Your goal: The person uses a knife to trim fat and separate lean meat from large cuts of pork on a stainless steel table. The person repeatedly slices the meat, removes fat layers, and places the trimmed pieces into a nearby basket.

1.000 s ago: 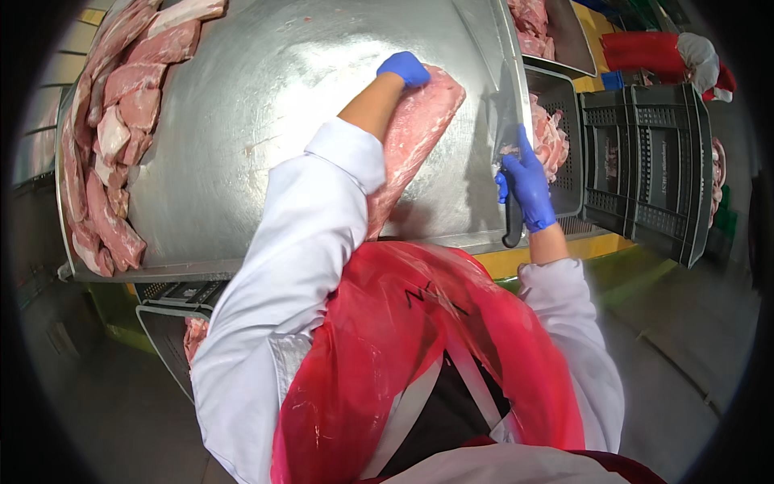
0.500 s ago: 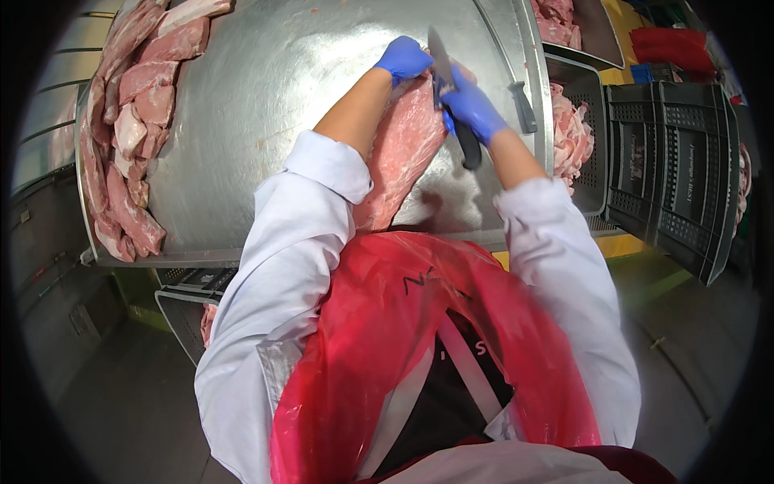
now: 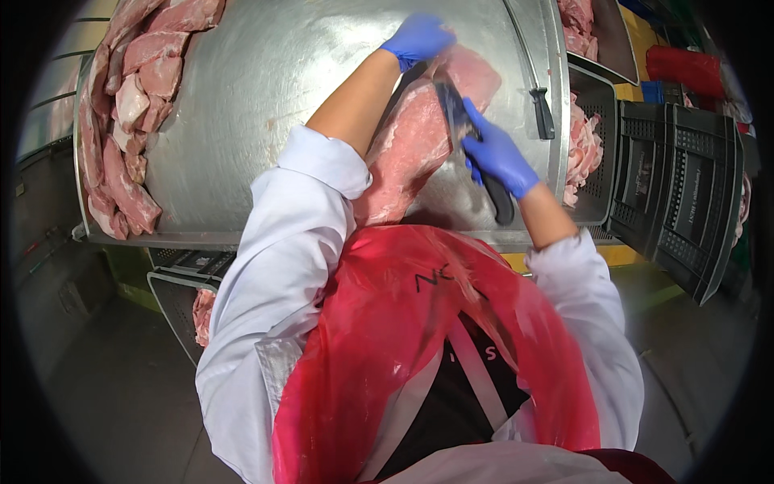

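Note:
A long, pale pink slab of raw meat [image 3: 407, 153] lies on the metal table, its near end by my apron. At its far end my left hand [image 3: 418, 40], blue-gloved and slightly blurred, is closed on the meat's edge; its fingertips are partly hidden. In my blue-gloved right hand [image 3: 497, 153] is a knife [image 3: 449, 98], gripped by its black handle. The blade points away and leftward, lying over the meat's right side near the far end. Part of the handle sticks out below my right hand.
Several cut meat pieces [image 3: 121, 121] line the left side of the metal table [image 3: 234, 145]. A black-handled sharpening steel [image 3: 542, 113] lies at the right edge. Beyond it stand a crate of meat trimmings [image 3: 584, 149] and dark stacked crates [image 3: 677, 189]. Another crate [image 3: 181, 306] sits below left.
My left hand has moved a little away and rightward. My right hand has drawn the knife nearer and to the right. More of the meat's far end shows, and the whole view has shifted slightly.

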